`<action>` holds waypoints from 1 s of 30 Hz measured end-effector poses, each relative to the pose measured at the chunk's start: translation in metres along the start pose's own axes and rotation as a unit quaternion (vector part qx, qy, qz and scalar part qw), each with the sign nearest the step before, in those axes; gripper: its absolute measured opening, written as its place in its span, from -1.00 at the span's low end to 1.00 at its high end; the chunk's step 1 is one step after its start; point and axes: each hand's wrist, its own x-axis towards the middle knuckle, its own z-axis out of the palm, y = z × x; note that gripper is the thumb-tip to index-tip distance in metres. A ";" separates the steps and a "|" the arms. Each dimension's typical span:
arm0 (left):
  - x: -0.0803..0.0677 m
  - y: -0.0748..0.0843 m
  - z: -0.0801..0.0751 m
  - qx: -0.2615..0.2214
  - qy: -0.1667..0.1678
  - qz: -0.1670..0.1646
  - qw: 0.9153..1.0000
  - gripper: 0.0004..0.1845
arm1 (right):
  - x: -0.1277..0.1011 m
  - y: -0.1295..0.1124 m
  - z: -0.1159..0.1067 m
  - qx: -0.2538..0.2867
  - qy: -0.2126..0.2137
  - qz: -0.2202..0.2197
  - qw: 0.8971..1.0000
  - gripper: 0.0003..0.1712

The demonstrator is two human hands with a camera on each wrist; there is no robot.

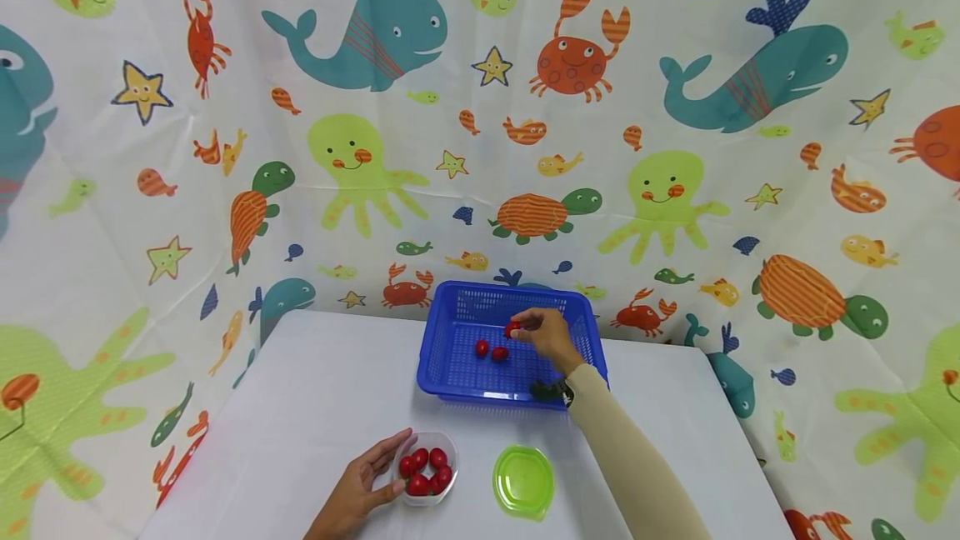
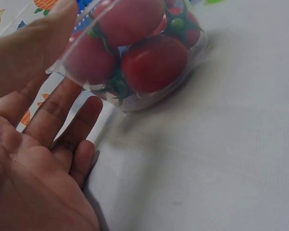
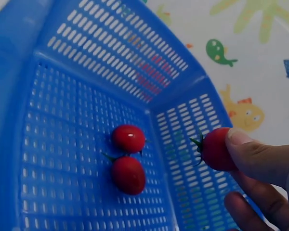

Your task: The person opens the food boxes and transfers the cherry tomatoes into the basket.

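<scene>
A plain, pale beige long sleeve, closely fitted, ends at the wrist of the right hand. There a dark wrist-worn piece shows a small white patch (finer details are too small to tell). The left hand is bare, its palm creased.

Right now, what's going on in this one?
A person's right hand pinches a red tomato over the blue basket, where two more tomatoes lie. The left hand holds a clear container with several tomatoes inside. A green lid lies apart from it on the white table.
</scene>
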 end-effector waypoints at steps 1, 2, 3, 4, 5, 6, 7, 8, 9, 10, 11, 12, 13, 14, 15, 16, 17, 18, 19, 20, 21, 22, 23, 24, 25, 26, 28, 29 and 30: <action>0.000 0.000 0.000 0.001 0.000 0.000 1.000 -0.31 | 0.002 0.001 0.001 -0.003 -0.001 0.003 1.000 -0.74; 0.000 -0.001 0.000 0.001 0.001 0.001 1.000 -0.31 | 0.003 0.001 0.001 -0.004 -0.002 0.004 1.000 -0.75; 0.000 -0.001 0.000 0.002 0.000 0.003 1.000 -0.32 | 0.005 0.002 0.001 -0.005 -0.002 0.007 1.000 -0.75; 0.001 -0.002 0.000 0.001 0.000 0.005 1.000 -0.31 | 0.006 0.003 0.001 -0.004 -0.003 0.010 1.000 -0.75; 0.001 -0.002 -0.001 0.001 -0.001 0.009 1.000 -0.31 | 0.008 0.004 0.001 -0.004 -0.003 0.012 1.000 -0.76; 0.001 -0.003 -0.001 0.002 -0.002 0.013 1.000 -0.31 | 0.009 0.005 0.001 -0.005 -0.003 0.015 1.000 -0.76; 0.002 -0.003 -0.001 0.003 -0.004 0.017 1.000 -0.31 | 0.010 0.006 0.001 -0.006 -0.003 0.017 1.000 -0.76; 0.002 -0.004 -0.001 0.002 -0.005 0.020 1.000 -0.31 | 0.011 0.007 0.001 -0.006 -0.004 0.021 1.000 -0.76; 0.002 -0.004 -0.001 0.003 -0.005 0.024 1.000 -0.30 | 0.013 0.007 0.001 -0.005 -0.004 0.025 1.000 -0.76; 0.002 -0.004 -0.002 0.004 -0.006 0.026 1.000 -0.30 | 0.013 0.008 0.001 -0.005 -0.005 0.026 1.000 -0.76; 0.002 -0.004 -0.002 0.005 -0.006 0.027 1.000 -0.30 | 0.015 0.009 0.000 -0.004 -0.006 0.028 1.000 -0.75; 0.002 -0.004 -0.002 0.006 -0.006 0.028 1.000 -0.31 | 0.016 0.010 0.000 -0.003 -0.007 0.030 1.000 -0.75; 0.002 -0.004 -0.002 0.006 -0.006 0.028 1.000 -0.31 | 0.017 0.011 0.000 -0.002 -0.008 0.034 0.999 -0.75; 0.002 -0.004 -0.002 0.006 -0.005 0.027 1.000 -0.31 | 0.019 0.012 0.000 -0.001 -0.009 0.037 0.999 -0.75; 0.002 -0.004 -0.002 0.006 -0.004 0.026 1.000 -0.31 | 0.020 0.013 -0.001 0.000 -0.010 0.038 0.999 -0.75; 0.002 -0.004 -0.002 0.006 -0.003 0.024 1.000 -0.31 | 0.021 0.014 -0.001 0.000 -0.011 0.041 0.999 -0.75; 0.001 -0.004 -0.001 0.005 -0.002 0.022 1.000 -0.31 | 0.023 0.015 -0.001 0.000 -0.012 0.044 0.999 -0.75; 0.001 -0.003 -0.001 0.004 -0.001 0.020 1.000 -0.31 | 0.025 0.016 -0.001 -0.003 -0.013 0.047 0.999 -0.75; 0.001 -0.003 -0.001 0.003 0.000 0.018 1.000 -0.31 | 0.026 0.017 -0.001 -0.004 -0.014 0.051 0.999 -0.75; 0.001 -0.003 -0.001 0.001 0.000 0.017 1.000 -0.31 | 0.027 0.018 -0.001 -0.007 -0.015 0.055 0.998 -0.76; 0.001 -0.003 -0.001 0.001 0.001 0.016 1.000 -0.31 | 0.028 0.019 -0.001 -0.008 -0.017 0.058 0.998 -0.75; 0.000 -0.003 -0.001 0.001 0.001 0.015 1.000 -0.31 | 0.029 0.019 -0.001 -0.010 -0.018 0.063 0.998 -0.76; 0.000 -0.003 -0.001 0.001 0.001 0.015 1.000 -0.31 | 0.029 0.020 -0.001 -0.013 -0.019 0.068 0.997 -0.76; 0.000 -0.003 -0.001 0.001 0.001 0.015 1.000 -0.31 | 0.030 0.021 -0.001 -0.015 -0.020 0.071 0.997 -0.76; 0.000 -0.003 -0.001 0.001 0.001 0.016 1.000 -0.31 | 0.030 0.021 -0.001 -0.015 -0.022 0.074 0.997 -0.76; 0.000 -0.003 -0.001 0.001 0.002 0.015 1.000 -0.31 | 0.031 0.022 -0.001 -0.017 -0.023 0.075 0.997 -0.76; 0.000 -0.003 0.000 0.001 0.003 0.017 1.000 -0.32 | 0.031 0.023 0.000 -0.019 -0.025 0.078 0.996 -0.77; -0.001 -0.003 0.000 0.001 0.002 0.017 1.000 -0.32 | 0.032 0.025 0.001 -0.020 -0.027 0.079 0.996 -0.78; -0.001 -0.002 0.000 0.001 0.002 0.019 1.000 -0.32 | 0.033 0.026 0.001 -0.021 -0.028 0.080 0.996 -0.78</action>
